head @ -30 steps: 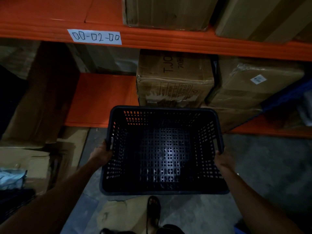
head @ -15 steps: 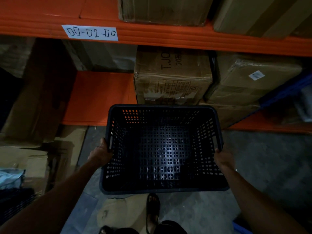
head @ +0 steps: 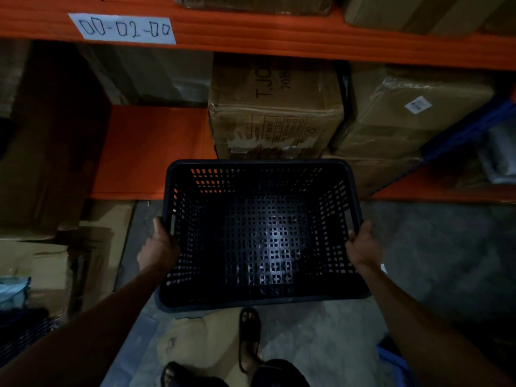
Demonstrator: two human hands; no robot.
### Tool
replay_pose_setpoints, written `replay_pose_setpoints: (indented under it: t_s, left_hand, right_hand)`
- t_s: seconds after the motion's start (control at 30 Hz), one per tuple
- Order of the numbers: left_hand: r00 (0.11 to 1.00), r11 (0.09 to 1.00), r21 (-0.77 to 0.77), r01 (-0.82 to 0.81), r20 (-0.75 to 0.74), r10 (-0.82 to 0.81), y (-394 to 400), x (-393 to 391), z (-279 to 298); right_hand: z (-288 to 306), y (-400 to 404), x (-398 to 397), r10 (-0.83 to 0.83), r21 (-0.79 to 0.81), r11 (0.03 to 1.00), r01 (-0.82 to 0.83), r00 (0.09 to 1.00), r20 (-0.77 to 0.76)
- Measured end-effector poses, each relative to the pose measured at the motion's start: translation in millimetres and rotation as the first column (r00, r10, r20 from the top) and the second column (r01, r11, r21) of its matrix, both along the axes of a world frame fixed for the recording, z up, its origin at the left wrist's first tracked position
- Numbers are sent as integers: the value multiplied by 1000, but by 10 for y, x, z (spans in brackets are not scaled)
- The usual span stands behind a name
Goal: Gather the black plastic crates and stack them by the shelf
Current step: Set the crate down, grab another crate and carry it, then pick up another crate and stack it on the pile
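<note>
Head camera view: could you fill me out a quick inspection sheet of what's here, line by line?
Surface: grey concrete floor, flattened cardboard on it.
Job's things: one black crate, empty, held above the floor.
Clutter: cardboard boxes on the orange shelf; more boxes lower left.
Hands: left hand and right hand grip opposite crate sides.
Cables: nothing seen.
Surroundings: label on shelf beam; sandalled foot below.

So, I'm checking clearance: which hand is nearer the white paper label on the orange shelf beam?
Left. The left hand grips the black plastic crate below the white paper label; the right hand grips the far side, further right.
</note>
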State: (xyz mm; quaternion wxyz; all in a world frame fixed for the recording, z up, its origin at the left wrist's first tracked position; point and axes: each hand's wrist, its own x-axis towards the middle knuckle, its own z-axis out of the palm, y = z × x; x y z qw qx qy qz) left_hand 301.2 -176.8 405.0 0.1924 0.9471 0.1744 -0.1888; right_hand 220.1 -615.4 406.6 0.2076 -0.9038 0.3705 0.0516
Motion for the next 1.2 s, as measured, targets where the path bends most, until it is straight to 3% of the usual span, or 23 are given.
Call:
replay_pose_setpoints:
  t_s: [0.2, 0.33, 0.43, 0.57, 0.67, 0.87, 1.07, 1.2]
  left_hand:
    - [998, 1000, 3, -11, -59, 12, -74, 55, 104]
    - [986, 996, -93, -15, -164, -1, -29, 74, 197]
    - [990, 983, -178, -44, -141, 18, 30, -41, 251]
    - [991, 954, -269, -131, -73, 116, 140, -281, 454]
    - [982, 917, -355, -182, -14, 190, 427, -425, 553]
    - [928, 871, -389, -301, 93, 362, 1581, -627, 913]
    - [865, 767, -530, -363, 116, 489, 2805, -744, 1072]
    - [776, 759, -508, -407, 245, 581, 3546, -780, 1242]
  right_hand:
    - [-11, 5, 15, 45, -72, 996, -43, 999, 20]
    - [136, 134, 13, 23, -89, 995, -39, 984, -174]
    - [213, 392, 9, 204, -179, 954, -241, 957, -205]
    - [343, 1018, 194, 347, -26, 933, -360, 914, -211]
    - [491, 1677, 386, 491, 24, 870, -493, 860, -138]
    - [895, 3433, 782, 618, 383, 685, -620, 773, 147]
    - [1313, 4987, 976, 613, 415, 564, -714, 699, 370]
    - [1402, 5843, 1095, 665, 427, 497, -756, 647, 373]
